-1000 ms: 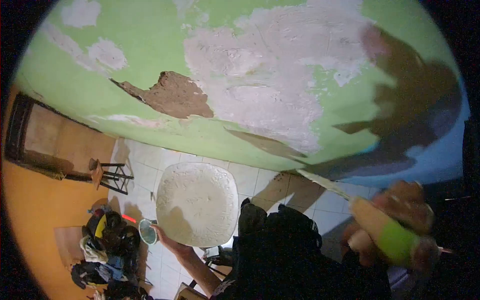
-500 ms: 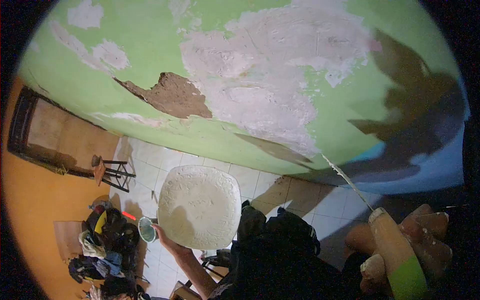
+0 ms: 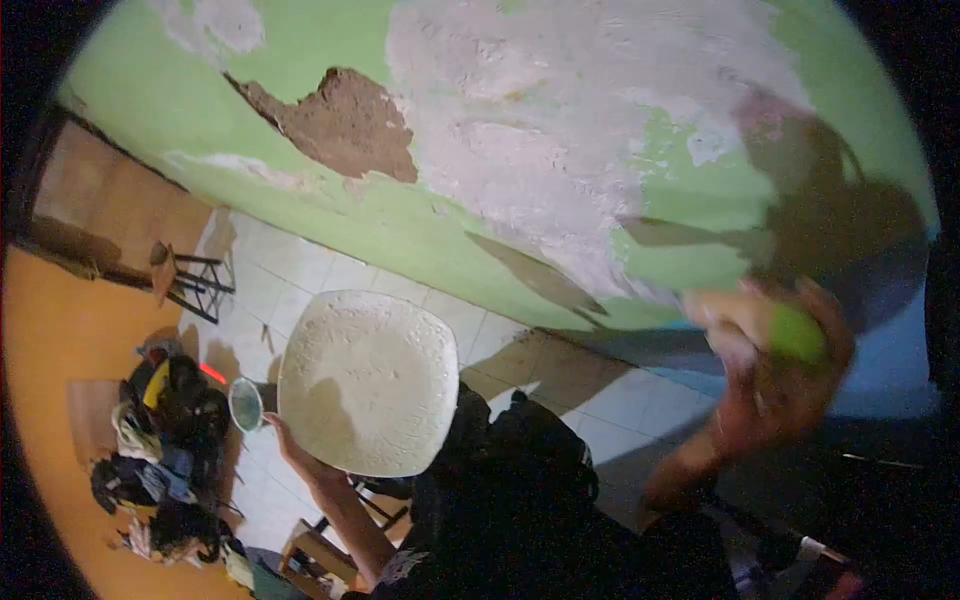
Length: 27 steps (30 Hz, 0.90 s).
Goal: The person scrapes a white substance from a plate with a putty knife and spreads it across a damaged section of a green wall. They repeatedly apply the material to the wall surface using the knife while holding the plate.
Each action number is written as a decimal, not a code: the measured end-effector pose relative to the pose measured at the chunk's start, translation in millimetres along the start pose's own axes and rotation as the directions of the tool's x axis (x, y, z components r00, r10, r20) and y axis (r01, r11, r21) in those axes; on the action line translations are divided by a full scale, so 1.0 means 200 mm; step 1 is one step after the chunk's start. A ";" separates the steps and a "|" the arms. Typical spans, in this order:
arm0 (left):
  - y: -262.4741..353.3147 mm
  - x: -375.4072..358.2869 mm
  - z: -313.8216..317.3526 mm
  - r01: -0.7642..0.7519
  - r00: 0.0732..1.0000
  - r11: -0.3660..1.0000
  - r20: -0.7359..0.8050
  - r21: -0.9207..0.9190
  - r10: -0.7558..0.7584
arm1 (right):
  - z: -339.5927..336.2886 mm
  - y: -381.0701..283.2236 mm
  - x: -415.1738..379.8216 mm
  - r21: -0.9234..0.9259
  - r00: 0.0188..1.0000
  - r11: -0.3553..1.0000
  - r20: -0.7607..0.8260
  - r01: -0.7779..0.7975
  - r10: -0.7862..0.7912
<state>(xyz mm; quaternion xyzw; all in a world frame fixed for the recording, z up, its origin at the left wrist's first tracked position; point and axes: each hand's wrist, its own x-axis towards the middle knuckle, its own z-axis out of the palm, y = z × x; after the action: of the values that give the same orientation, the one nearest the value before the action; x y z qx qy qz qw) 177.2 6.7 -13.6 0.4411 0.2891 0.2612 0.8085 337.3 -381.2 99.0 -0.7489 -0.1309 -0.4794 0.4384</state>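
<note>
While a heap of clothes (image 3: 170, 440) sits at far left with a small stool (image 3: 190, 275) near it, a round pale-green container (image 3: 245, 404) shows just left of my left hand (image 3: 300, 455). That hand is at the lower-left edge of the square tray (image 3: 370, 380), held over the tiled floor, its face coated in pale paste; palm hidden, can't tell how far closed. Green wall (image 3: 330, 215) above: brown bare spot (image 3: 350, 125), then big pale patch (image 3: 530, 150) to its right. Right hand (image 3: 780, 350) closed round the tool's handle (image 3: 735, 308), green end included; blade blurred, points left at wall, contact unclear.
</note>
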 end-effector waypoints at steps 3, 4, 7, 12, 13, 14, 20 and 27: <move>-0.03 0.03 -0.09 0.013 0.999 0.999 0.033 -0.036 -0.012 | 0.08 0.04 0.00 -0.018 0.998 1.000 0.061 0.004 -0.003; -0.04 0.03 -0.10 0.026 1.000 0.999 0.018 -0.042 -0.025 | 0.18 0.10 -0.03 0.059 0.995 0.993 0.025 -0.101 0.100; -0.05 0.02 -0.10 0.013 0.993 0.999 -0.115 -0.048 -0.019 | 0.35 0.17 -0.08 0.105 0.983 0.978 -0.005 -0.182 0.183; -0.06 0.05 -0.14 0.023 0.981 0.999 -0.194 -0.032 -0.029 | 0.49 0.23 -0.12 0.104 0.985 0.983 -0.070 -0.150 0.157; -0.06 0.05 -0.14 0.021 0.979 1.000 -0.205 -0.018 -0.025 | 0.50 0.24 -0.11 0.102 0.985 0.983 -0.060 -0.153 0.159; -0.06 0.05 -0.14 0.028 0.977 0.999 -0.212 -0.017 -0.031 | 0.50 0.26 -0.09 0.023 0.997 0.998 -0.058 -0.050 0.052; -0.06 0.08 -0.12 0.018 0.969 0.997 -0.248 0.072 0.000 | 0.36 0.22 0.07 -0.149 0.984 0.989 -0.177 -0.023 -0.003; -0.05 0.06 -0.08 0.025 0.979 0.999 -0.205 0.022 -0.020 | 0.20 -0.03 0.30 -0.121 0.992 0.985 0.012 0.123 -0.123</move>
<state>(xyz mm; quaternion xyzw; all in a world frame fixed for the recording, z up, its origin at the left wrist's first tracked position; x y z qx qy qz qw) 175.4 19.6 -32.3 0.4184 0.3788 0.2924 0.7720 388.0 -358.8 145.3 -0.7658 -0.1484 -0.5108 0.3614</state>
